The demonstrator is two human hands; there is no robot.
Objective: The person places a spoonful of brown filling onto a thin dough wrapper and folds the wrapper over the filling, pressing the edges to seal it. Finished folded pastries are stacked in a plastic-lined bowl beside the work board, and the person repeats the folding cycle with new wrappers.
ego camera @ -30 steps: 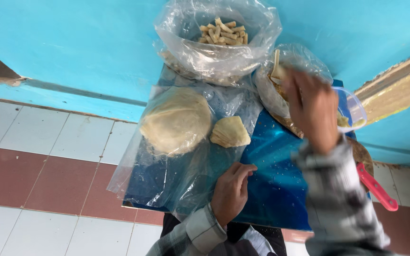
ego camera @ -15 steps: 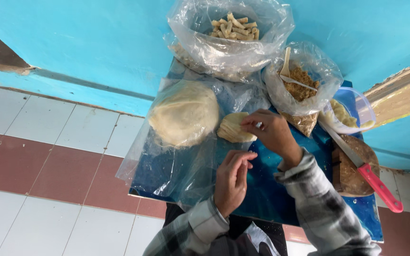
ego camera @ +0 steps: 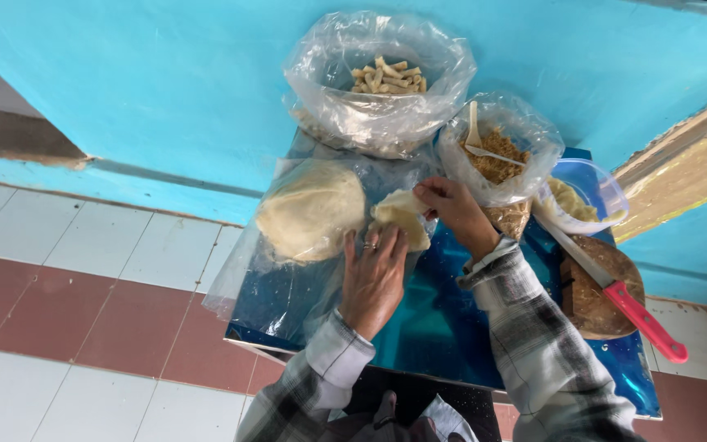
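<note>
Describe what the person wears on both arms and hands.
Both arms are covered by long sleeves in a grey, white and black plaid flannel. The left sleeve ends in a buttoned-looking light cuff at the wrist; the right sleeve ends likewise. The hands are bare, no gloves. The left hand has a ring on one finger.

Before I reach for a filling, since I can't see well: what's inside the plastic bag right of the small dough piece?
The plastic bag holds brown crumbly filling with two pale utensils stuck in it. Anything deeper is covered by filling.
</note>
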